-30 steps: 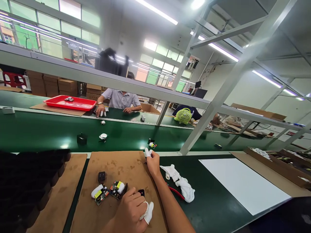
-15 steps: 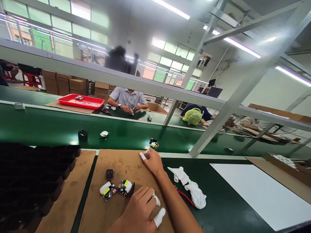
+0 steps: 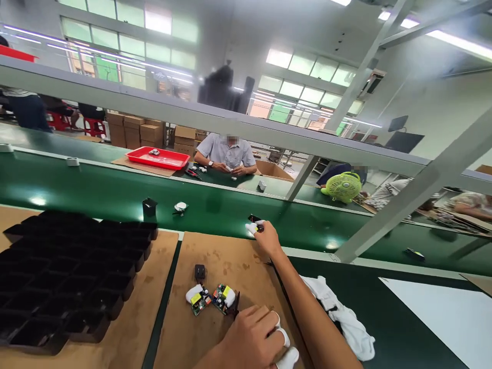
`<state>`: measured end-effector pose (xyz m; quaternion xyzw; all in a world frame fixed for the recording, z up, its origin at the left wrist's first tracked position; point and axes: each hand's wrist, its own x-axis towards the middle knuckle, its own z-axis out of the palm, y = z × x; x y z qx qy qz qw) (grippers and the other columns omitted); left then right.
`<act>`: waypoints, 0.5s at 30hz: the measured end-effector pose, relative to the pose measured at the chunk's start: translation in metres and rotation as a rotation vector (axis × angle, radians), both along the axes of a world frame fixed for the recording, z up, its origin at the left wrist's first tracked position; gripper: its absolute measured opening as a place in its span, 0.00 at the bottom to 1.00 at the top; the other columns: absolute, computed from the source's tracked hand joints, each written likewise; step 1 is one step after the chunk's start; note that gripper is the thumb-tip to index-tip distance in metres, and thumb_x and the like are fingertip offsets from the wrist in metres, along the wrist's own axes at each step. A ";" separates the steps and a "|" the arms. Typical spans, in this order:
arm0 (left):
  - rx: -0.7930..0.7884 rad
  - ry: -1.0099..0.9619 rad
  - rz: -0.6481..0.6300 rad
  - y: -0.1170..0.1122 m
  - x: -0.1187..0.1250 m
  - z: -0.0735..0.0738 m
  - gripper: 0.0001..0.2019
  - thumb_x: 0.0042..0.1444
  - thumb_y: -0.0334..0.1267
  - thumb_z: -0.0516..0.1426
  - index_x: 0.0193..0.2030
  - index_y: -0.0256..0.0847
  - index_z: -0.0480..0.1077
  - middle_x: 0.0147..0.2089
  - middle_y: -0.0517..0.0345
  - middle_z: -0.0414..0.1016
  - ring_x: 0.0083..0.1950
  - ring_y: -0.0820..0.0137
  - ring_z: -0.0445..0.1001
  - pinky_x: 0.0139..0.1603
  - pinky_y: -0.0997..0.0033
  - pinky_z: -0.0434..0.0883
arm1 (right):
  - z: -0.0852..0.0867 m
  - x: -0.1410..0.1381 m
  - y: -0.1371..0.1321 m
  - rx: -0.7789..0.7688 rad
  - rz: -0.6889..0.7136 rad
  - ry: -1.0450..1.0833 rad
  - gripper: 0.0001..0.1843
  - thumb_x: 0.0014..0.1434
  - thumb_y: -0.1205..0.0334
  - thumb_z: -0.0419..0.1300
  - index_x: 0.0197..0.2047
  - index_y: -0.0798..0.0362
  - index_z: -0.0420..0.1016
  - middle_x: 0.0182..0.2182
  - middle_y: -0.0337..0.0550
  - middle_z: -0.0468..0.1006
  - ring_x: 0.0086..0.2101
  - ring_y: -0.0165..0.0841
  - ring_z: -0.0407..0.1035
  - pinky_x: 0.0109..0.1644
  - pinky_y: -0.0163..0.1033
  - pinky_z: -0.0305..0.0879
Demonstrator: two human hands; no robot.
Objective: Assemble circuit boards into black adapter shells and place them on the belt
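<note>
My right hand (image 3: 268,240) reaches over the far edge of the cardboard mat onto the green conveyor. Its white-capped fingertips pinch a small circuit board (image 3: 257,228) with a yellow part, mostly covered by the fingers. A black piece (image 3: 252,218) lies just beyond. My left hand (image 3: 255,334) hovers low over the mat, fingers loosely bent and white-capped, with nothing visible in them. Beside its knuckles, a dark upright piece (image 3: 236,305) stands against a circuit board (image 3: 223,297) with a white lump. Another circuit board (image 3: 199,299) and a black plug housing (image 3: 199,272) are to the left.
Rows of black housings (image 3: 77,277) fill the left mat. On the conveyor are a black housing (image 3: 149,207) and a white-topped part (image 3: 180,207). White gloves (image 3: 342,318) lie right of my forearm, near a slanted metal post (image 3: 384,215). A co-worker (image 3: 227,154) sits opposite, near a red tray (image 3: 157,159).
My right hand has moved forward from the mat's edge onto the conveyor and closed on the circuit board there. The view has turned left; my left hand stays near the boards.
</note>
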<state>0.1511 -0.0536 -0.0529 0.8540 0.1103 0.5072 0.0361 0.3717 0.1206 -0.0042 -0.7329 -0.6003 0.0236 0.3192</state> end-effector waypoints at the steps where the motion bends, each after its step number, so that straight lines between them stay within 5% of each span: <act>1: 0.007 0.004 -0.005 0.000 -0.001 0.001 0.14 0.65 0.42 0.66 0.31 0.46 0.67 0.30 0.57 0.71 0.31 0.64 0.72 0.27 0.61 0.65 | -0.001 -0.013 -0.013 0.013 0.079 0.012 0.18 0.76 0.49 0.69 0.60 0.53 0.81 0.55 0.48 0.85 0.49 0.40 0.82 0.54 0.51 0.83; 5: 0.047 -0.004 -0.073 -0.002 -0.002 0.019 0.17 0.64 0.45 0.69 0.28 0.45 0.70 0.28 0.59 0.71 0.32 0.67 0.75 0.29 0.62 0.67 | -0.010 -0.058 -0.074 -0.015 0.366 0.040 0.24 0.60 0.37 0.79 0.48 0.47 0.88 0.42 0.47 0.89 0.38 0.42 0.80 0.45 0.48 0.80; 8: 0.003 0.097 -0.189 -0.001 -0.007 0.051 0.21 0.67 0.56 0.70 0.30 0.45 0.73 0.28 0.61 0.73 0.33 0.68 0.79 0.34 0.65 0.73 | -0.014 -0.067 -0.095 -0.057 0.429 0.030 0.28 0.53 0.33 0.80 0.47 0.45 0.89 0.41 0.49 0.90 0.38 0.47 0.83 0.44 0.50 0.77; 12: -0.356 0.063 0.077 -0.005 -0.059 0.100 0.21 0.70 0.60 0.68 0.43 0.42 0.77 0.40 0.56 0.84 0.43 0.64 0.85 0.45 0.64 0.80 | -0.021 -0.057 -0.076 -0.108 0.425 0.024 0.34 0.57 0.24 0.70 0.45 0.47 0.87 0.37 0.55 0.90 0.33 0.50 0.83 0.38 0.53 0.75; 15: -0.466 0.020 0.315 -0.020 -0.137 0.107 0.14 0.71 0.53 0.69 0.46 0.45 0.77 0.42 0.60 0.85 0.43 0.65 0.84 0.49 0.64 0.80 | -0.025 -0.048 -0.064 -0.121 0.427 -0.037 0.38 0.52 0.17 0.69 0.42 0.45 0.87 0.36 0.56 0.89 0.33 0.51 0.83 0.36 0.53 0.74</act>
